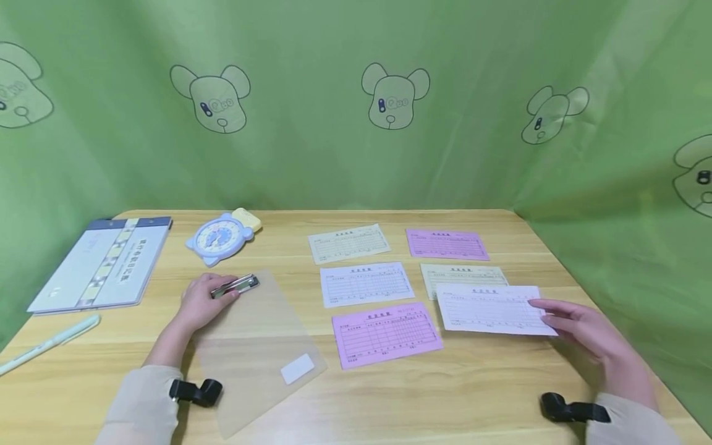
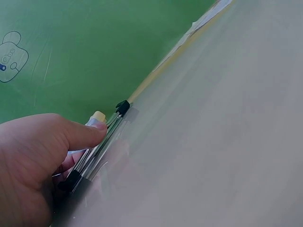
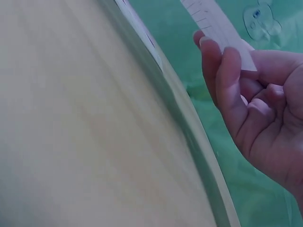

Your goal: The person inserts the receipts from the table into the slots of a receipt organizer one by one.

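Note:
A translucent clipboard [image 1: 250, 346] lies slanted on the table, a metal clip [image 1: 235, 285] at its far end. My left hand [image 1: 210, 303] grips that clip; the left wrist view has the thumb [image 2: 87, 135] pressed on its lever and fingers underneath. Between right thumb and fingers, my right hand [image 1: 589, 334] pinches the right end of a white printed form slip [image 1: 489, 312]. This slip is raised above the table and overlaps a pale yellow slip [image 1: 458, 275] in the head view. In the right wrist view the fingertips [image 3: 231, 56] press the slip's corner.
Left of the held slip lie a pink slip [image 1: 386, 337], a white slip [image 1: 367, 285] and a pale slip [image 1: 349, 244]. Another pink slip [image 1: 447, 244] is farther back. A notebook [image 1: 105, 259], pen [image 1: 50, 343] and blue clock [image 1: 219, 238] occupy the left side. Green curtain [image 1: 311, 123] surrounds the table.

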